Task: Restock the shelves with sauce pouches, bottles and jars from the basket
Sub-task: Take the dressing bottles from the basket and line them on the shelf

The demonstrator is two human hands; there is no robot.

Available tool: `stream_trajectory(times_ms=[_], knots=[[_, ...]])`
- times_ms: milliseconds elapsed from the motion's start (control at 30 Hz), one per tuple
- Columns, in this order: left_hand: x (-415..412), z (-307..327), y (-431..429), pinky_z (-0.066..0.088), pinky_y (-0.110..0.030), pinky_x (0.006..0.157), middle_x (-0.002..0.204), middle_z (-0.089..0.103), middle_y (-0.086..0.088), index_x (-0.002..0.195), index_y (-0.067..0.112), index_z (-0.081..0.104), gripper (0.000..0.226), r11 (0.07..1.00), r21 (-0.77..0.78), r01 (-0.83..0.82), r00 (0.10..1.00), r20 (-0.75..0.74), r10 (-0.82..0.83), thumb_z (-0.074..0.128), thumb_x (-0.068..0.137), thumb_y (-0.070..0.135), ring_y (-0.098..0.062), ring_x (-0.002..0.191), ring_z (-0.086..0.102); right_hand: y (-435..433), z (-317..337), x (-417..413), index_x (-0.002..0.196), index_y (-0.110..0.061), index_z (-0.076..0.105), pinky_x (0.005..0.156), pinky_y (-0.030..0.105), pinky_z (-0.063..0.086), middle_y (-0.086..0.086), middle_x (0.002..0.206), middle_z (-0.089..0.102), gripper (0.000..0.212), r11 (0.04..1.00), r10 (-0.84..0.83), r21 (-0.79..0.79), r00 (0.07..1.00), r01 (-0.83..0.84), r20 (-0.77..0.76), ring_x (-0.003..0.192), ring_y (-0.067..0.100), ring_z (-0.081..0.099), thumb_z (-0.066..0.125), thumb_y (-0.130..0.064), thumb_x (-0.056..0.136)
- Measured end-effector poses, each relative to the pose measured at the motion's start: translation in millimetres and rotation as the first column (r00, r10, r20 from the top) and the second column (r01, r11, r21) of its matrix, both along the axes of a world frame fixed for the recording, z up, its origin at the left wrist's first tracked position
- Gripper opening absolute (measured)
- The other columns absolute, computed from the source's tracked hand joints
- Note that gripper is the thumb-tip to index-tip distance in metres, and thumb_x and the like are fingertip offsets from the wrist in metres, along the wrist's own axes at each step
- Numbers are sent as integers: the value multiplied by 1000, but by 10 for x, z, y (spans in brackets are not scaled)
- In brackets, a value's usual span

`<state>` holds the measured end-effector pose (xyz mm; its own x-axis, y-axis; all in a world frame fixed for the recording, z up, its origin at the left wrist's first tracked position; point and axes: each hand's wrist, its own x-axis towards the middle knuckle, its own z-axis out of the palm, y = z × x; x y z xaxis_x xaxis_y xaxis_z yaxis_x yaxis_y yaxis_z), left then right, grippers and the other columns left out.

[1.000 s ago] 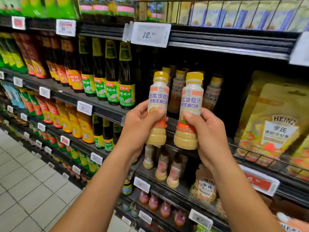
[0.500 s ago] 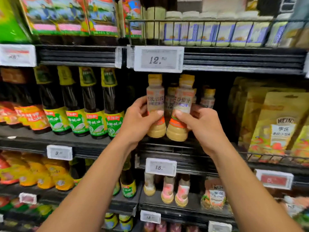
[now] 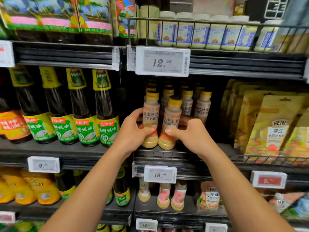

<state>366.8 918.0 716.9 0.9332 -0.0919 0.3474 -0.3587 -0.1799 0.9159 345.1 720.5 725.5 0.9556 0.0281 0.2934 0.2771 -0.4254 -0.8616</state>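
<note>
1. Fingers [image 3: 172, 131] clamp low on each waist: left hand [image 3: 132, 134] on left bottle [image 3: 150, 117], right hand [image 3: 190, 134] on right bottle [image 3: 172, 118].
2. Bottles upright, side by side, at shelf [image 3: 167, 154] front, before row [image 3: 203, 108]; base contact unclear.
3. Recommended: seat both flat, labels forward, then release.

Compared with a second ago, my left hand [image 3: 133, 131] and right hand [image 3: 192, 136] are further in and lower, no longer up in open air before the shelves. The left bottle [image 3: 151, 118] and right bottle [image 3: 172, 121] in my fingers now sit under the 12.50 price tag [image 3: 162, 61], bases at the shelf [image 3: 167, 154] front edge, just ahead of the row of like bottles [image 3: 203, 106]. Whether they rest on it, I cannot tell.
</note>
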Motion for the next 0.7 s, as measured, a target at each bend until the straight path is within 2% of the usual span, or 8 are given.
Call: stream_trajectory(times_ms=[133, 167, 267, 333, 400, 467, 600, 700], knots=[[41, -64, 8, 50, -6, 70, 115, 65, 11, 139, 18, 51, 60, 999, -33, -21, 999, -38, 20, 75, 85, 5, 11, 89, 66, -9, 18, 16, 90, -24, 72, 60, 9, 46, -25, 64, 68, 9, 996, -2, -88, 999, -2, -43, 61, -10, 62, 79, -28, 85], [48, -76, 13, 50, -5, 70, 117, 64, 12, 140, 19, 50, 62, 999, -26, -25, 999, -39, 24, 75, 85, 6, 13, 90, 65, -10, 28, 13, 88, -24, 71, 56, 9, 44, -24, 61, 66, 13, 993, -17, -120, 998, 10, -54, 58, -9, 60, 80, -31, 83], [62, -125, 54, 51, -9, 74, 117, 62, 18, 138, 30, 49, 70, 993, 105, -44, 999, -22, 47, 83, 79, 19, 9, 96, 64, 1, 25, -4, 90, -18, 69, 55, 18, 47, -12, 69, 64, 37, 969, -96, -236, 989, 67, -111, 59, -3, 58, 87, -44, 71], [58, -149, 83, 54, -18, 78, 113, 62, 18, 135, 40, 44, 83, 975, 218, -53, 997, -52, 66, 91, 68, 26, 3, 89, 67, 31, 9, -24, 93, -17, 67, 64, 26, 57, -7, 79, 68, 46, 953, -151, -287, 976, 102, -156, 71, 2, 65, 90, -47, 66], [79, -156, 95, 59, -34, 80, 108, 64, 12, 130, 44, 42, 89, 957, 283, -68, 992, -84, 96, 94, 61, 27, -7, 82, 70, 62, 14, -27, 98, -14, 68, 75, 37, 60, 1, 90, 73, 50, 940, -193, -316, 965, 129, -179, 82, 15, 69, 91, -45, 66], [124, -149, 94, 60, -42, 80, 103, 65, 7, 123, 44, 42, 86, 945, 315, -91, 989, -85, 124, 95, 58, 26, -14, 81, 71, 73, 38, -10, 94, -12, 69, 70, 36, 59, 3, 88, 73, 46, 929, -212, -341, 961, 142, -178, 79, 18, 68, 91, -43, 67], [203, -151, 76, 60, -41, 81, 97, 65, 5, 118, 41, 42, 81, 937, 336, -100, 985, -100, 142, 95, 59, 23, -13, 81, 70, 77, 61, 8, 102, -15, 71, 78, 35, 58, -1, 94, 73, 44, 926, -214, -353, 957, 135, -194, 86, 16, 68, 89, -41, 71], [250, -174, 54, 59, -37, 80, 96, 65, 6, 117, 37, 44, 76, 940, 322, -108, 985, -95, 146, 93, 62, 19, -12, 80, 69, 87, 74, 29, 102, -14, 70, 71, 32, 55, 2, 94, 71, 45, 914, -242, -376, 950, 154, -199, 83, 17, 65, 87, -43, 73]])
